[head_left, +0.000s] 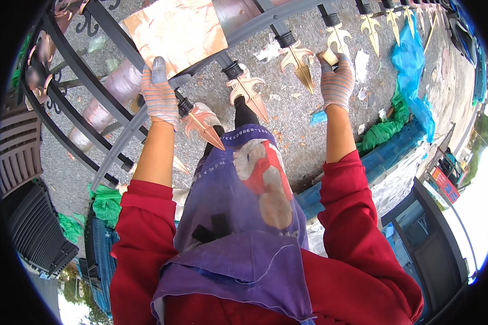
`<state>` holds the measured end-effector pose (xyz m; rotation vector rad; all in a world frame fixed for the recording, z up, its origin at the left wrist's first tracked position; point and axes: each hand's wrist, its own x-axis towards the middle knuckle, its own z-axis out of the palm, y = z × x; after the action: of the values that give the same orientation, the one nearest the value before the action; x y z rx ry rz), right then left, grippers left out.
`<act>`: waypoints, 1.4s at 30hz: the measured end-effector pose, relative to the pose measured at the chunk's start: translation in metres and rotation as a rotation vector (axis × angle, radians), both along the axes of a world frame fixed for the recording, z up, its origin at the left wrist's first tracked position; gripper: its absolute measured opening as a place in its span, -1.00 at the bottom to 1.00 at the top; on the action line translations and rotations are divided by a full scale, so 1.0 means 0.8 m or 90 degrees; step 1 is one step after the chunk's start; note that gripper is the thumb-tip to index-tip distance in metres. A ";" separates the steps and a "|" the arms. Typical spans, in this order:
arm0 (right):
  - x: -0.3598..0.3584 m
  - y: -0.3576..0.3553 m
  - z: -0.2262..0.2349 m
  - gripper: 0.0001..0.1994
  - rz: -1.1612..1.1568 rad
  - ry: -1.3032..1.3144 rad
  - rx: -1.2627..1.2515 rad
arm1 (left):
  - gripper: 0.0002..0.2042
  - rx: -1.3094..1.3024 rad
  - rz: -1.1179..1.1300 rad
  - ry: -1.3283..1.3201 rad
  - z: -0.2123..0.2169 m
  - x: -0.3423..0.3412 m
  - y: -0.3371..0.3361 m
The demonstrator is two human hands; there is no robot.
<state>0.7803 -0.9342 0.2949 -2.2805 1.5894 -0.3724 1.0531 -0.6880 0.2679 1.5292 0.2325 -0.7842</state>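
My left hand point(160, 95), in a grey and orange striped glove, grips the lower edge of a flat square board point(173, 33), pale with copper-coloured stains. The board lies over the dark bars of a metal fence panel point(98, 81). My right hand point(337, 81), gloved alike, is closed on a small pale yellow sponge-like block point(329, 56). That block is close to a pale gold spear-shaped finial point(339, 37) on the fence rail. Between my hands point a golden finial point(298, 62) and a coppery one point(248, 92). Another coppery finial point(203, 124) is beside my left wrist.
Plastic-wrapped rolls or posts point(114, 89) lie under the fence on the gravelly ground. Blue plastic sheeting point(409, 65) and green sheeting point(387, 124) are at the right. Dark stacked panels point(38, 222) stand at the left. White scraps point(361, 65) litter the ground.
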 end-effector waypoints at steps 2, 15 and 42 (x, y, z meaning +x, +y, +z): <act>0.006 0.002 0.004 -0.76 0.021 -0.032 0.036 | -0.73 -0.049 0.045 0.029 0.006 -0.007 -0.005; 0.031 0.017 0.008 -0.74 0.149 0.077 0.079 | -0.64 -0.100 -0.004 0.026 0.006 0.000 0.001; 0.008 0.061 0.010 -0.80 0.088 0.055 0.051 | -0.50 -0.064 -0.077 -0.030 -0.004 0.001 0.008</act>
<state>0.7869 -0.8857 0.3033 -2.3570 1.4470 -0.1744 1.0535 -0.6818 0.2644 1.4740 0.0654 -0.8412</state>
